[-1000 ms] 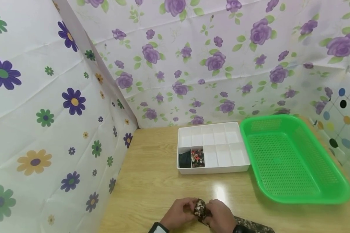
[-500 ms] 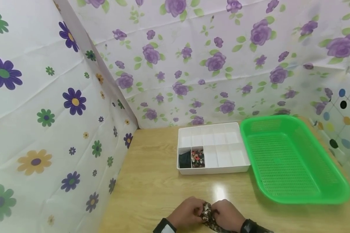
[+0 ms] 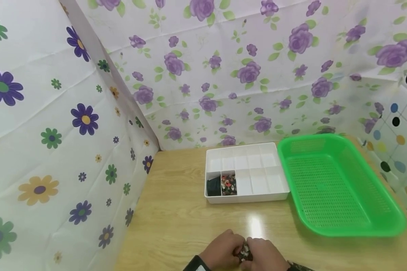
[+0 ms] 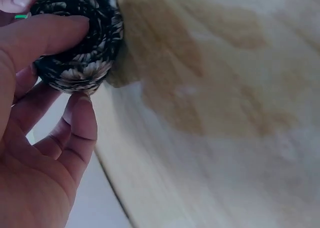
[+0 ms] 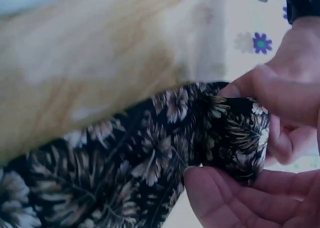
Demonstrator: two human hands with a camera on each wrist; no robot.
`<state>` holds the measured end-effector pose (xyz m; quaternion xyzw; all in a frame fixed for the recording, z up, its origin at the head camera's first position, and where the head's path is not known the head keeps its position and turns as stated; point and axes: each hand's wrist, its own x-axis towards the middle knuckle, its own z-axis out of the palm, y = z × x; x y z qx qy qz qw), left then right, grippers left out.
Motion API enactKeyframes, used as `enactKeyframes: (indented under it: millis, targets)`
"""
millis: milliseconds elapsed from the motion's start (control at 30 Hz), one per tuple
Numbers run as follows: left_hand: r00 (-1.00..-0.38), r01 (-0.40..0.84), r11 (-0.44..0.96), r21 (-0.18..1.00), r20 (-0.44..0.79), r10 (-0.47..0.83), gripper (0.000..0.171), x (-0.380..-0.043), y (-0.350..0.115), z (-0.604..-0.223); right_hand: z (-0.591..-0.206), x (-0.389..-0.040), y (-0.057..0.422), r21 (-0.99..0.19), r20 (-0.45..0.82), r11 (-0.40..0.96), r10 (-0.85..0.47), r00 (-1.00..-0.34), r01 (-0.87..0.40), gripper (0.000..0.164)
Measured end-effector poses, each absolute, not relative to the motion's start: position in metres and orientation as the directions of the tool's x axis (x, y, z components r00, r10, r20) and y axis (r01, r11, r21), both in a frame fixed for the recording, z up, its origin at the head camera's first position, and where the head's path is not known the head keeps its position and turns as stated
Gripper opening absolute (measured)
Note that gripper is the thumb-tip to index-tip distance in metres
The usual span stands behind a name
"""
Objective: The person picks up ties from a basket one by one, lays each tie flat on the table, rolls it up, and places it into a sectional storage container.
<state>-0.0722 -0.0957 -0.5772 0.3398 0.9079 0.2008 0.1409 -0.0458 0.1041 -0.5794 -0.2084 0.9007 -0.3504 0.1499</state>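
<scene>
A black necktie with a beige floral print is coiled into a roll (image 3: 245, 253) between both hands, low in the head view. The left hand (image 3: 224, 249) grips one side; in the left wrist view its thumb presses the spiral face of the roll (image 4: 97, 63) and a fingertip touches the underside. My right hand (image 3: 265, 255) holds the other side. In the right wrist view, fingers of the right hand (image 5: 245, 200) pinch the roll's lower edge. The flat tail of the necktie (image 5: 125, 158) runs off toward the lower left there, partly hidden by the right wrist in the head view.
Beyond the hands stands a white divided box (image 3: 247, 197) holding a dark folded cloth (image 3: 214, 186) and a floral rolled cloth (image 3: 228, 184). A green perforated basket (image 3: 298, 210) sits to its right. Patterned sheets (image 3: 203, 75) enclose the wooden table (image 3: 176, 218).
The hands have moved slightly rightward and closed in around the roll, covering more of it. Less of the necktie's tail shows beside the right wrist.
</scene>
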Motion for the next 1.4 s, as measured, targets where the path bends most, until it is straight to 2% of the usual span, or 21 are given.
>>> enactKeyframes:
  millis: [100, 233, 333, 533, 633, 767, 1100, 1267, 1400]
  targets:
    - [-0.754, 0.467, 0.696, 0.545, -0.165, 0.636, 0.024, -0.071, -0.102, -0.582, -0.582, -0.042, 0.1, -0.647, -0.122, 0.72, -0.423, -0.898, -0.251, 0.036]
    - [-0.777, 0.246, 0.648, 0.721, -0.253, 0.576, 0.035, -0.069, -0.111, -0.586, -0.585, -0.038, 0.097, -0.666, -0.187, 0.732, -0.352, -0.917, -0.145, 0.039]
    - [-0.779, 0.153, 0.589, 0.793, -0.271, 0.566, 0.034, -0.069, -0.116, -0.586, -0.587, -0.037, 0.095, -0.69, -0.239, 0.719, -0.327, -0.914, -0.077, 0.039]
    - [-0.831, 0.157, 0.549, 0.821, -0.19, 0.522, 0.033, -0.068, -0.119, -0.589, -0.591, -0.049, 0.091, -0.69, -0.266, 0.722, -0.323, -0.908, -0.055, 0.034]
    - [-0.864, 0.158, 0.526, 0.836, -0.141, 0.483, 0.033, -0.067, -0.121, -0.591, -0.596, -0.056, 0.092, -0.711, -0.217, 0.698, -0.339, -0.915, -0.09, 0.03]
    - [-0.878, 0.184, 0.515, 0.837, -0.096, 0.47, 0.037, -0.067, -0.122, -0.593, -0.604, -0.063, 0.094, -0.717, -0.108, 0.673, -0.362, -0.926, -0.18, 0.029]
    - [-0.837, 0.399, 0.504, 0.766, 0.079, 0.542, 0.049, -0.073, -0.122, -0.585, -0.618, -0.075, 0.087, -0.662, -0.014, 0.693, -0.392, -0.92, -0.285, 0.041]
    - [-0.844, 0.371, 0.478, 0.796, 0.075, 0.531, 0.057, -0.074, -0.123, -0.586, -0.624, -0.078, 0.082, -0.625, 0.057, 0.706, -0.384, -0.922, -0.333, 0.052]
    - [-0.852, 0.349, 0.477, 0.807, 0.062, 0.519, 0.042, -0.076, -0.125, -0.589, -0.627, -0.078, 0.082, -0.64, 0.097, 0.68, -0.391, -0.915, -0.358, 0.061]
